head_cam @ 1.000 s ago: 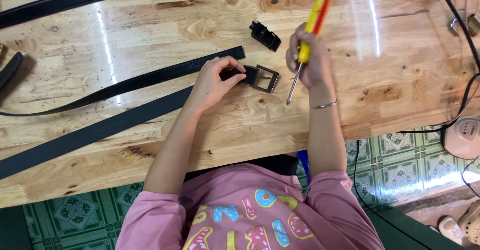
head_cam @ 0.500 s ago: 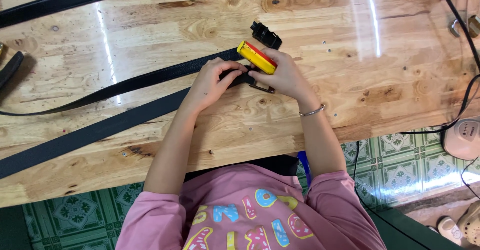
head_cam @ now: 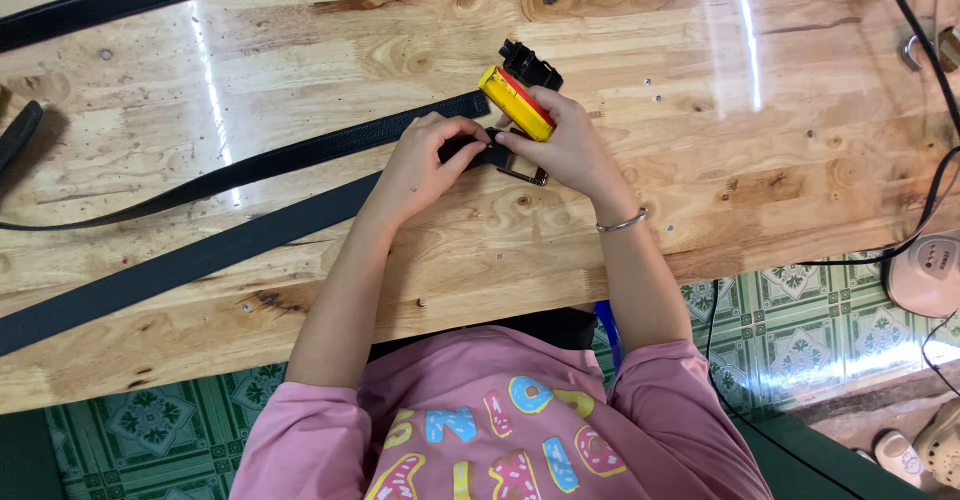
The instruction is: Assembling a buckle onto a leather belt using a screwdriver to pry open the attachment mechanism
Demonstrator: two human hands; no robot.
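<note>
Hands met mid-table on glossy knotty wooden tabletop point(head_cam: 300, 50). Left hand point(head_cam: 425, 165) pinched end of long black leather belt strap point(head_cam: 200, 255), fingers curled tight. Right hand point(head_cam: 565, 145) wrapped shut around yellow-and-red screwdriver handle point(head_cam: 515, 102), pressed down by small metal rectangular buckle point(head_cam: 525, 172). Spare black clip piece point(head_cam: 528, 65) sat just behind.
</note>
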